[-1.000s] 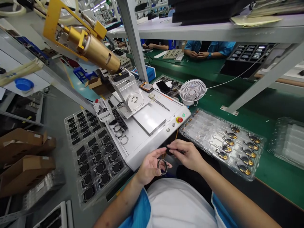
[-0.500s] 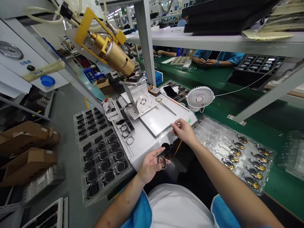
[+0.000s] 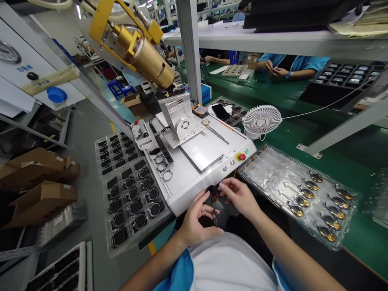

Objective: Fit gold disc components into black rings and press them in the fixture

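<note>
In front of my body, my left hand point(image 3: 198, 220) holds a small dark ring point(image 3: 215, 217) between thumb and fingers, seen nearly edge-on. Close to its right, my right hand point(image 3: 238, 196) has thumb and forefinger pinched together; what they hold, if anything, is too small to make out. Both hands are just below the front edge of the white machine base point(image 3: 194, 198). On that base, several thin rings point(image 3: 167, 175) lie at the left, and tweezers point(image 3: 216, 132) rest at the back right.
Left stands a tray of round black parts point(image 3: 133, 220); right, a clear tray with gold-coloured parts point(image 3: 287, 184). A white fan point(image 3: 261, 121), a red button point(image 3: 241, 157) and a gold cylinder fixture point(image 3: 153, 62) are near the base. Another person's hands point(image 3: 274, 70) are across the bench.
My right hand has moved down, off the machine's front edge, towards my left hand. The ring in my left hand has turned from face-on to nearly edge-on. The camera view has shifted slightly.
</note>
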`<act>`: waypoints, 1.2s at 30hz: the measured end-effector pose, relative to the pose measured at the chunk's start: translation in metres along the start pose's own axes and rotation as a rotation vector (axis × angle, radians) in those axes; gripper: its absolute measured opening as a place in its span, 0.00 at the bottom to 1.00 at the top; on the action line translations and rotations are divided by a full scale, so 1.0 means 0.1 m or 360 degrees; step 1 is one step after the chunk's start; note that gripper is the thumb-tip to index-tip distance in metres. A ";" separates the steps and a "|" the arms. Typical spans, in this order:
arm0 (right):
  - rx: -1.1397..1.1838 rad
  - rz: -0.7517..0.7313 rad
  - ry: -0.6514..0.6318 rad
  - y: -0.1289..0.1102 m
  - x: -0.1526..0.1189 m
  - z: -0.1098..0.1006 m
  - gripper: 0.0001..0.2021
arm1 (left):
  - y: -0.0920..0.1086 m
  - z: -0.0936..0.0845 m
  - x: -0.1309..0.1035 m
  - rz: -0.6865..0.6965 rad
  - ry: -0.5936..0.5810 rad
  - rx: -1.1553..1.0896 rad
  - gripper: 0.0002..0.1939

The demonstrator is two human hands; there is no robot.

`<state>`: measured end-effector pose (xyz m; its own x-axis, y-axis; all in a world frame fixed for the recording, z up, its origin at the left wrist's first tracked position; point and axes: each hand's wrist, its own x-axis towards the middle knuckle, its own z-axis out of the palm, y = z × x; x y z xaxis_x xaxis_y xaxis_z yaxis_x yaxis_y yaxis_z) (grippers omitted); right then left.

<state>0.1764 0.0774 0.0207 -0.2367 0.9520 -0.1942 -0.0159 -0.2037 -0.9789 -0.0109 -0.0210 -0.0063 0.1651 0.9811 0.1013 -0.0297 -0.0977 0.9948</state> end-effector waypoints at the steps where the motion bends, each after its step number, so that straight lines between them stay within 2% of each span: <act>1: 0.0025 -0.0011 -0.0081 0.02 -0.12 0.03 0.23 | -0.01 0.04 0.02 0.0065 -0.0051 0.0150 0.57; 4: 0.0102 -0.0070 -0.0043 0.02 -0.28 0.09 0.25 | 0.01 0.15 0.11 0.0192 -0.0255 0.0558 0.59; 7: 0.0218 -0.0081 0.0071 -0.04 -0.25 0.05 0.20 | 0.07 0.20 0.20 0.0266 -0.0420 0.0625 0.60; 11: 0.0418 0.0002 0.0003 -0.12 -0.20 -0.07 0.18 | 0.12 0.17 0.23 0.0285 -0.0304 0.0250 0.53; 14: 0.0345 -0.0003 -0.0020 -0.14 -0.22 -0.09 0.18 | 0.08 0.14 0.21 0.0281 -0.0253 0.0133 0.51; 18: 0.0201 0.0008 0.0035 -0.10 -0.23 -0.08 0.18 | 0.01 0.10 0.19 0.0388 -0.0370 0.0335 0.53; 23: 0.0304 0.0155 -0.0155 -0.08 -0.21 -0.16 0.20 | 0.03 0.07 0.21 0.0358 -0.0550 0.0715 0.52; 27: 0.0423 0.0244 -0.0113 -0.10 -0.22 -0.16 0.21 | 0.05 0.05 0.23 0.0303 -0.0602 0.0676 0.52; 29: 0.0464 0.0270 -0.0065 -0.12 -0.23 -0.15 0.21 | 0.05 0.05 0.23 0.0282 -0.0533 0.0482 0.52; 31: 0.0505 0.0289 -0.0055 -0.14 -0.24 -0.13 0.21 | 0.05 0.04 0.23 0.0242 -0.0356 0.0189 0.50; 34: 0.0535 0.0318 -0.0094 -0.19 -0.27 -0.11 0.21 | 0.07 0.02 0.26 0.0101 -0.0068 -0.0264 0.38; 36: 0.0538 0.0403 -0.0184 -0.24 -0.31 -0.07 0.21 | 0.08 0.02 0.29 0.0048 0.0051 -0.0476 0.31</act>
<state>0.1910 0.0543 0.0497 -0.3807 0.8345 -0.3984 -0.2556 -0.5090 -0.8219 -0.0046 0.0061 0.0047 0.1286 0.9837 0.1255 -0.3238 -0.0779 0.9429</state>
